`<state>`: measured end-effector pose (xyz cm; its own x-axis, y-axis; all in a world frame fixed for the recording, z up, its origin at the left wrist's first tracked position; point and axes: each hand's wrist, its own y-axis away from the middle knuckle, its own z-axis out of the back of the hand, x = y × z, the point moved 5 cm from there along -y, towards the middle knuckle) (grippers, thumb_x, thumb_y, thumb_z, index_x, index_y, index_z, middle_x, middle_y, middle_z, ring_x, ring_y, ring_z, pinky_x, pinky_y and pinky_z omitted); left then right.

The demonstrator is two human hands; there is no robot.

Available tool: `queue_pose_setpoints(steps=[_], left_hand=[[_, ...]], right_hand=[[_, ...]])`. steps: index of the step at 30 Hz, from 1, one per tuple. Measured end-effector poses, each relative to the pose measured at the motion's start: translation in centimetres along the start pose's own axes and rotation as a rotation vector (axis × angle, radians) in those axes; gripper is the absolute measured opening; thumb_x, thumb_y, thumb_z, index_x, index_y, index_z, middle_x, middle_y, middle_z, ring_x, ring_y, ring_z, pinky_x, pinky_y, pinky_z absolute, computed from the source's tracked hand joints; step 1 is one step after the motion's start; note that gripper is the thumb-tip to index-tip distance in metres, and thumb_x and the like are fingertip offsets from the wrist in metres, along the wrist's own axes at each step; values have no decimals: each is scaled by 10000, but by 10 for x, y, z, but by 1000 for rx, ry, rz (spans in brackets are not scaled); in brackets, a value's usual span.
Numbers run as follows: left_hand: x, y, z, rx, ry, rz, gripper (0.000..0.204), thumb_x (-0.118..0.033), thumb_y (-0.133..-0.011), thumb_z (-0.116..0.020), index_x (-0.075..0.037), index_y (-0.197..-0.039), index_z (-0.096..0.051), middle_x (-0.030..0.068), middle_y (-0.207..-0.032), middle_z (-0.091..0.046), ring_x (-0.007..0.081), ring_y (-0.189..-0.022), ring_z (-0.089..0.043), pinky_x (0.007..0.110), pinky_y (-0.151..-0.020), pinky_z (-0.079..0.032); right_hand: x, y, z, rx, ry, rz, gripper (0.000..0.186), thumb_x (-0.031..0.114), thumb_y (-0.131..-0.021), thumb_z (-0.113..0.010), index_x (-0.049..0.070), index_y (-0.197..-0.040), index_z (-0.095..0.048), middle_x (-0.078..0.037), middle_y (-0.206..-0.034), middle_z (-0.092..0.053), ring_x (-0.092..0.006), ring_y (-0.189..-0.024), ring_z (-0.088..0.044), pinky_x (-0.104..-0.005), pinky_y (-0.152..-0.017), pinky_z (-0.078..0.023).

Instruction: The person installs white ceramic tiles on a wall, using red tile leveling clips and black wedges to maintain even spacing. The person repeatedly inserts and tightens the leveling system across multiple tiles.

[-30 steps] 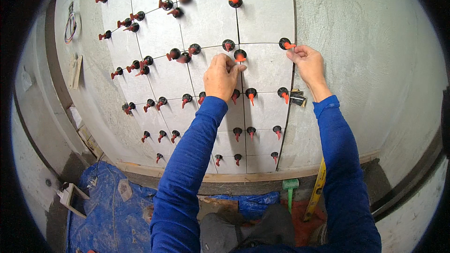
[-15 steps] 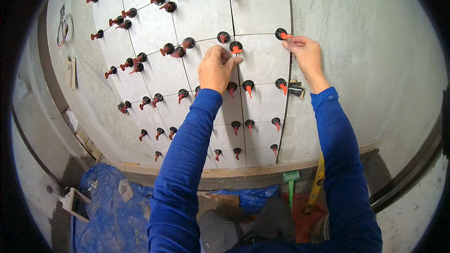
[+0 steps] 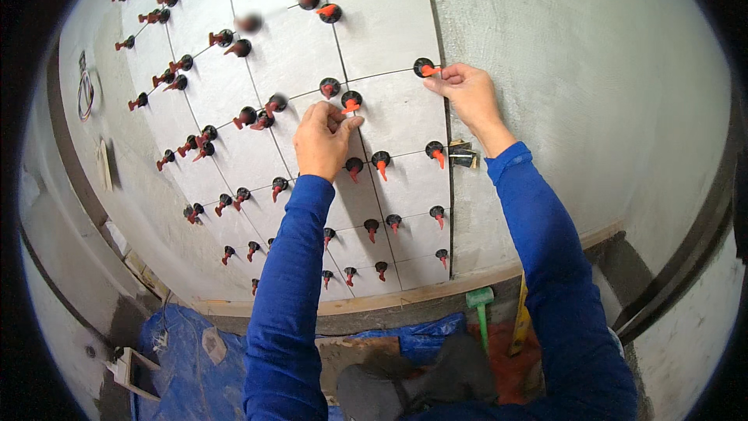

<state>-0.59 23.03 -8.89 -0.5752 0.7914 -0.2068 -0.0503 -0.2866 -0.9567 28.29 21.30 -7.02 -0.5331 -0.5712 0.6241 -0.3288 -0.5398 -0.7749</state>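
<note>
Pale grey tiles (image 3: pixel 393 35) cover the wall in front of me, with black round tile levelling clips with red or orange handles along their joints. My left hand (image 3: pixel 321 144) is closed at a levelling clip (image 3: pixel 351 100) at a tile corner, thumb and fingers about the tip of its orange handle. Farther right, my right hand (image 3: pixel 470 100) pinches the orange handle of another levelling clip (image 3: pixel 423 68) at the outer tile edge. Just up and left of my left hand sits a clip with a darker red handle (image 3: pixel 329 88).
Bare grey wall (image 3: pixel 561 93) lies right of the tiles, with a black wall box (image 3: pixel 463 155) by their edge. Below are a green mallet (image 3: pixel 480 298), a yellow spirit level (image 3: pixel 520 320) and blue sheeting (image 3: pixel 199 366). A cable loop (image 3: pixel 85 93) hangs at left.
The view has shifted, so the tiles and both hands appear farther left and slightly lower. Both hands stay at the same two clips.
</note>
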Motion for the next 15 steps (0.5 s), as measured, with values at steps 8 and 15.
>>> queue_pose_setpoints(steps=[8, 15], left_hand=[[-2, 1, -1, 15, 7, 42, 349, -225, -779, -900, -5, -922, -672, 111, -857, -674, 241, -734, -663, 361, -679, -538], [-3, 1, 2, -2, -48, -31, 290, -210, -818, -854, -13, -887, -653, 116, -816, -641, 263, -707, -627, 390, -663, -509]], right_hand=[[5, 0, 0, 12, 95, -4, 274, 208, -834, -872, 1, -957, -741, -44, -807, -716, -118, -730, -621, -283, -658, -491], [2, 1, 0, 4, 75, -3, 304, 246, -828, -870, 6, -960, -740, -81, -833, -736, -158, -744, -653, -323, -671, -513]])
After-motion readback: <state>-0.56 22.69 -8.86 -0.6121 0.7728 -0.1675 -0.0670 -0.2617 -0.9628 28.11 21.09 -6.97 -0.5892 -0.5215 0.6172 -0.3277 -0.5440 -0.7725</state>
